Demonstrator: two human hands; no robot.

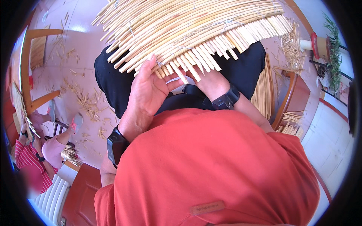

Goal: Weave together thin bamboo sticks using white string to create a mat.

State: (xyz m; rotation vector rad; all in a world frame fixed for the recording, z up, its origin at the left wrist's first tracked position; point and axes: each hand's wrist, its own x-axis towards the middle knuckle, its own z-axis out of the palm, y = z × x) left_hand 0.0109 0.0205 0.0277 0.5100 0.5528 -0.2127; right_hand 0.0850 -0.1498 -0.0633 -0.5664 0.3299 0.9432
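Note:
A mat of pale reed sticks (181,28), bound crosswise with thin wire or twine, lies over my knees and reaches past the top of the view. Along its near edge, short cut stick ends (194,60) stick out in an uneven row. My left hand (147,88) grips this edge near its left part, thumb on top at a tie and fingers curling underneath. Beside it, my right hand (212,83) reaches beneath the short stick ends; its fingers are mostly hidden by the mat. Black bands with small devices circle both my wrists.
Loose reed offcuts (88,100) litter the floor at left, near a wooden frame (41,100). Another person (37,158) sits at lower left, hands at a similar mat. Long reeds (264,92) and a brown wooden piece (290,98) stand at right, with a potted plant (332,47) beyond.

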